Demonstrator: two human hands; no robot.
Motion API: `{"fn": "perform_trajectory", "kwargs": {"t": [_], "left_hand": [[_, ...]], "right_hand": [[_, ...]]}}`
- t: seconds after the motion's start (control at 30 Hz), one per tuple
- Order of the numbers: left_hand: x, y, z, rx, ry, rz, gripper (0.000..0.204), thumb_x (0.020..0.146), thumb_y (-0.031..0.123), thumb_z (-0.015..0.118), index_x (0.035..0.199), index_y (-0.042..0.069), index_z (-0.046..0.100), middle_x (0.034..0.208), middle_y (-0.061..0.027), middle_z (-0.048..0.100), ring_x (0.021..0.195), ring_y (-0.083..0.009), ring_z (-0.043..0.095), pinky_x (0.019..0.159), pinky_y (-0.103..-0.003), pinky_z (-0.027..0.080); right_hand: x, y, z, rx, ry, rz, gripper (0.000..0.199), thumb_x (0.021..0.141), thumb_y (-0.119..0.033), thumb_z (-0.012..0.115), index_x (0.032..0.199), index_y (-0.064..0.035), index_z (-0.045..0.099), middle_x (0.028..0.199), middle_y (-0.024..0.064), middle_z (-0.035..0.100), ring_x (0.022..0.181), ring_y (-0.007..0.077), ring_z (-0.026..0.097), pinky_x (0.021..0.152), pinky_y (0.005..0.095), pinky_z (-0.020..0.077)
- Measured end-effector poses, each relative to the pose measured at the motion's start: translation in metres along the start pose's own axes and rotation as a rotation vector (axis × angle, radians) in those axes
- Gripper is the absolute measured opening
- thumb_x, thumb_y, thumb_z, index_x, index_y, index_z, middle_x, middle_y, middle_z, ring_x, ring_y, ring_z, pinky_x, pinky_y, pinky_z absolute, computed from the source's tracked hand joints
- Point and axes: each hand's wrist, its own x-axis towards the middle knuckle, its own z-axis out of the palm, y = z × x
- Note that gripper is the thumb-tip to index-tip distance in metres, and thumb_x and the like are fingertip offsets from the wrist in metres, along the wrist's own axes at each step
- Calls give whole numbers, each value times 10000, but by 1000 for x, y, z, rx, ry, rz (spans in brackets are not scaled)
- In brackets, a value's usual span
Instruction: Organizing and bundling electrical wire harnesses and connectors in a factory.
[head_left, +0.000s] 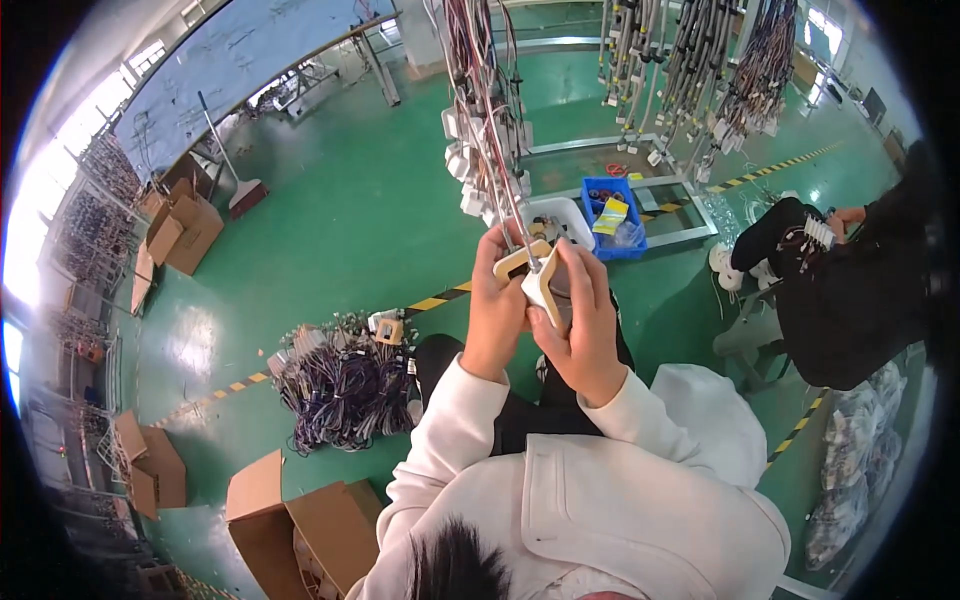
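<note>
The white piece point(537, 291) has a tan edge and is tipped at a slant. The right hand point(588, 325) pinches it. Just beside it is a tan frame point(508, 264) with rounded corners and a dark middle, held in the left hand point(490, 320). Thin wires point(492, 130) hang down to them. Whether the two are joined is hard to see.

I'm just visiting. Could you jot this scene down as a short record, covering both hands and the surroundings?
Left fingers: around a tan-rimmed part
Right fingers: around a white, tan-edged part
Overhead: hanging cables with white connectors
Ahead, right: blue bin
Floor, left: dark cable bundle
Lower left: open cardboard box
Far right: seated person in dark clothes
</note>
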Motion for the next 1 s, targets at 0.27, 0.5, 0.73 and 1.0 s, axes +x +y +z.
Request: {"fn": "perform_trajectory", "kwargs": {"t": [0.27, 0.5, 0.73, 1.0], "left_hand": [[8, 18, -11, -145, -160, -222, 503, 808, 142, 469, 1287, 11, 388, 1152, -94, 479, 1099, -203, 501, 972, -324, 386], [-9, 1, 2, 104, -120, 73, 603, 973, 414, 370, 1409, 7, 279, 1231, -81, 426, 1184, -201, 452, 1021, -344, 350], [-17, -12, -12, 223, -170, 208, 745, 913, 503, 381, 1458, 27, 205, 1283, -102, 385, 1226, -244, 408, 1031, -361, 325], [-14, -11, -25, 260, -284, 242, 845, 832, 467, 535, 1465, 26, 191, 1429, -147, 310, 1291, -273, 363, 1078, -388, 281]], "right_hand": [[0, 5, 6, -108, -19, -40, 667, 822, -219, 642, 1377, 5, 347, 1247, 233, 444, 1093, 399, 509, 886, 426, 460], [2, 13, 4, -206, 54, -79, 684, 874, -317, 609, 1391, 4, 296, 1229, 250, 446, 1038, 424, 515, 844, 446, 462], [2, 9, 6, -242, -16, -197, 877, 868, -615, 462, 1416, 13, 190, 1202, 259, 447, 999, 417, 521, 776, 457, 463], [0, 13, 7, -239, -62, -264, 885, 867, -607, 468, 1420, 11, 158, 1234, 259, 425, 982, 422, 518, 747, 463, 456]]}}
